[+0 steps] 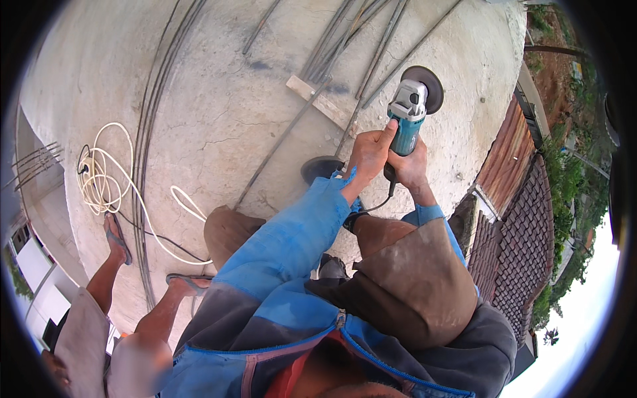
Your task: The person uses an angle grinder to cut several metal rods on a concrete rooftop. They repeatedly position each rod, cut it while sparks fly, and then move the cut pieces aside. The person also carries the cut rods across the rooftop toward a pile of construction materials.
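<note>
Both of my hands grip a teal and silver angle grinder (406,118), held out in front of me above the concrete floor. A dark round disc (430,89) is fitted at its far end. My left hand (367,158) closes on the left side of the body, its thumb lying along the casing. My right hand (413,167) is wrapped round the rear of the grinder, from which a black cord (390,192) hangs down. Left of the grinder, a steel rod (282,141) lies across a wooden board (318,101). Near my left wrist sits a dark round object (320,168), partly hidden.
More steel rods (379,56) spread beyond the board. A coiled white cable (103,182) and long dark bars (147,113) lie at left. Another person's sandalled foot (189,285) is close by at lower left. Past the slab's right edge are tiled roofs (524,215).
</note>
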The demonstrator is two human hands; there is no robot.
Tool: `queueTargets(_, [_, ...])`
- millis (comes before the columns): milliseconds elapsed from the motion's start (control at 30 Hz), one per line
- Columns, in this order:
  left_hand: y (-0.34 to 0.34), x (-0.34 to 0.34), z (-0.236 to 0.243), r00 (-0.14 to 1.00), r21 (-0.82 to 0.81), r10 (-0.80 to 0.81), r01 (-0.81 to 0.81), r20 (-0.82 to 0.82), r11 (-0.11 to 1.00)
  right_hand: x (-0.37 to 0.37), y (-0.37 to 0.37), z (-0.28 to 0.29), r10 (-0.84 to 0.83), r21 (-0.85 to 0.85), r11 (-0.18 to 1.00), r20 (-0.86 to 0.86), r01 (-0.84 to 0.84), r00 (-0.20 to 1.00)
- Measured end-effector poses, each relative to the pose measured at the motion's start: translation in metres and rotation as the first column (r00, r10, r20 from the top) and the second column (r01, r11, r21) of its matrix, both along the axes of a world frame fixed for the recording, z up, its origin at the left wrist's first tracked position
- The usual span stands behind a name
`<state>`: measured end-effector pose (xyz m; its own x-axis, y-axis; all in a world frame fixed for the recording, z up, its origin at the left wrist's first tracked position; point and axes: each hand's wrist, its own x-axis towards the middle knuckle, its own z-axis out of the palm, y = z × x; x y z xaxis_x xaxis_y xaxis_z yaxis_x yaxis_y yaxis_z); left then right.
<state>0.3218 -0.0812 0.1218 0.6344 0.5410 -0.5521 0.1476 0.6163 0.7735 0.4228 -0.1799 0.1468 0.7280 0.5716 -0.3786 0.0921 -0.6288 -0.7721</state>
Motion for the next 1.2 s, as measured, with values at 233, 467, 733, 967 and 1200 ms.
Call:
queueTargets(233, [-0.014,-0.003,0.003,1.0,0.045,-0.02,0.02,-0.004,0.999,0.0,-0.004,0.012,-0.009,-0.024,1.0,0.065,0.011,0.998])
queueTargets(467, [0.051,-0.126,-0.027,0.915,0.834,0.105,0.302,-0.389,0.462,0.021,-0.028,-0.021,-0.199,0.083,0.978,0.106,0.191,0.974])
queueTargets(733, [0.08,-0.263,-0.099,0.54,0.539,0.143,0.708,-0.83,0.455,0.058,-0.079,-0.075,-0.379,-0.153,0.89,0.276,0.429,0.883])
queueTargets(967, [0.072,-0.258,-0.122,0.588,0.625,0.215,0.711,-0.78,0.322,0.074,-0.103,-0.11,-0.353,-0.266,0.827,0.438,0.494,0.827])
queueTargets(1200, [0.066,-0.218,-0.114,0.587,0.713,0.411,0.629,-0.697,0.309,0.076,-0.105,-0.101,-0.319,-0.357,0.816,0.379,0.455,0.869])
